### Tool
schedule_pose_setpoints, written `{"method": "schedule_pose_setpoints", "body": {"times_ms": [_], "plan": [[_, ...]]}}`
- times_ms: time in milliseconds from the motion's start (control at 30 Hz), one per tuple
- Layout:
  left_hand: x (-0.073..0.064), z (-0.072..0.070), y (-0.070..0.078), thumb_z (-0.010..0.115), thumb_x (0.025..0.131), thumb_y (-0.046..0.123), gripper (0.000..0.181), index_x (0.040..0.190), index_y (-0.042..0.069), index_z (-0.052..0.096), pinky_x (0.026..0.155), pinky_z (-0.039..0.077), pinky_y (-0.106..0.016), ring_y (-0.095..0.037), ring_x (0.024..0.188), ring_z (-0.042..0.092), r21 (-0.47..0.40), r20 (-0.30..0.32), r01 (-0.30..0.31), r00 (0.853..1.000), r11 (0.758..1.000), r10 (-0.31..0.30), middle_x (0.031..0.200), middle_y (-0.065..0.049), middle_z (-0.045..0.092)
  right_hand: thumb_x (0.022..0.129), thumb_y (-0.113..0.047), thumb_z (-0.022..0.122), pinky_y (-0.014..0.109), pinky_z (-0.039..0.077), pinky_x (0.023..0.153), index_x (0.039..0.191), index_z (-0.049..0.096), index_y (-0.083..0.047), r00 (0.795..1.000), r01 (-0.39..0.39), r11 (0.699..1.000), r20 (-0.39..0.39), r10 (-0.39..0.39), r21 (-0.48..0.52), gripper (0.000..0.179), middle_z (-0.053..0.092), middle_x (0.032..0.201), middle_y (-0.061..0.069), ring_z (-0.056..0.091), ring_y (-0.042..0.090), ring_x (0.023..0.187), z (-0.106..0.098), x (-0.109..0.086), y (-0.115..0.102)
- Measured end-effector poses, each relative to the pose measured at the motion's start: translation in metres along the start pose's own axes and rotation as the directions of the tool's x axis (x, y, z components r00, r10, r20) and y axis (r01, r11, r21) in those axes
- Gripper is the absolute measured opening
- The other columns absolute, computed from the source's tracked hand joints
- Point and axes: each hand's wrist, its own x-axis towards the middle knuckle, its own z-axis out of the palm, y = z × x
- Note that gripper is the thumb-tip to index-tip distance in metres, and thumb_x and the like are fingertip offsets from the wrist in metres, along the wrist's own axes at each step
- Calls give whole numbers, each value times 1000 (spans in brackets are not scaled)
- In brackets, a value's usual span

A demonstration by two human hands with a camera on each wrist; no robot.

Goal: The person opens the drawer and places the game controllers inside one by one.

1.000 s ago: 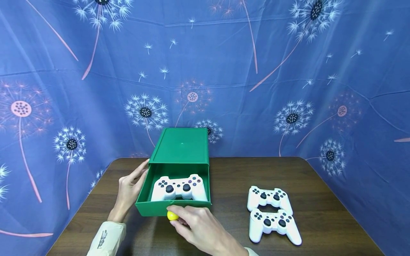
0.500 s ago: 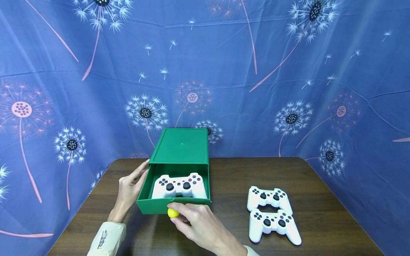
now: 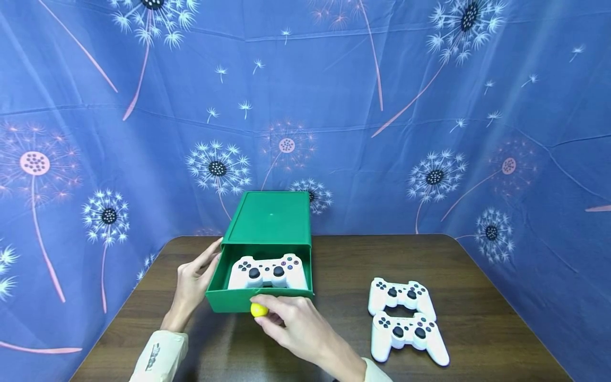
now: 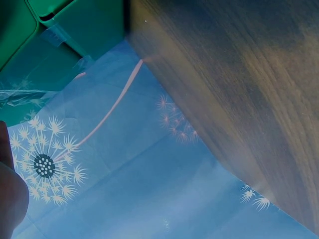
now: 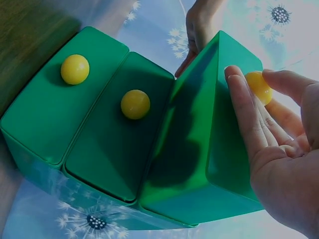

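A green drawer cabinet (image 3: 269, 217) stands on the table with its top drawer (image 3: 231, 302) partly pulled out. Inside that drawer lies a white game controller (image 3: 266, 272). My right hand (image 3: 300, 326) pinches the drawer's round yellow knob (image 3: 258, 310) between thumb and fingers. Along the cabinet's left side my left hand (image 3: 191, 281) rests, its fingers extended against the wall. The right wrist view shows two lower drawers, middle (image 5: 109, 154) and bottom (image 5: 42, 119), pushed in, each with a yellow knob. Only a blurred bit of the left hand (image 4: 12, 196) shows in the left wrist view.
Two more white game controllers (image 3: 402, 297) lie to the right on the brown wooden table (image 3: 343, 276), one in front of the other. Behind the table hangs a blue cloth (image 3: 334, 159) with dandelion prints.
The top drawer has slid a little way back into the cabinet, carrying the controller along. My right hand has moved forward with the knob, while the left hand has stayed in place.
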Motion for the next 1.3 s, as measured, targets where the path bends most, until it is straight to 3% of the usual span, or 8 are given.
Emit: {"method": "schedule_pose_setpoints", "body": {"times_ms": [233,533,800,1033,1167,1300], "plan": [[0,0,1,73,82,-25,53,131,-5,69,76,55,-18,8,99,66,-3,2,-3,1000,1000,3,104,-23,75,95,-5,76,10,51,75,121,72,-6,1000,-21,1000,8,21,22,26,74,93,1,64,-4,80,-1,3,2],[1,0,1,73,82,-25,54,131,-4,69,79,52,-12,9,99,65,-4,3,6,1000,1000,-6,104,-23,75,95,-5,76,10,51,75,120,72,-6,999,-29,999,15,29,19,24,74,94,1,66,-3,80,-4,11,5],[0,1,1,73,77,-28,56,129,-6,69,56,47,-11,7,94,66,43,-5,-6,1000,999,6,97,-25,75,95,-3,75,11,51,77,120,72,-6,998,-63,998,22,63,18,25,75,98,3,68,0,83,-5,18,11],[1,2,1,74,78,-26,56,130,-4,70,55,46,-12,6,94,66,57,-12,0,1000,998,1,100,-22,76,94,-1,74,11,52,75,119,72,-4,997,-72,997,-9,72,18,25,75,97,4,68,0,81,-3,23,16],[0,2,1,74,78,-27,55,129,-5,70,49,42,-14,4,93,67,52,-12,-3,1000,999,4,99,-23,76,94,0,74,12,52,75,118,72,-5,997,-77,997,-12,77,13,24,75,97,4,68,1,80,-3,25,19],[-2,2,-1,74,79,-26,56,130,-3,70,54,45,-13,3,93,68,53,-10,-4,1000,999,5,98,-21,76,95,-1,74,11,52,75,118,73,-5,996,-92,996,-9,92,13,23,76,98,4,69,2,80,-3,27,23]]}}
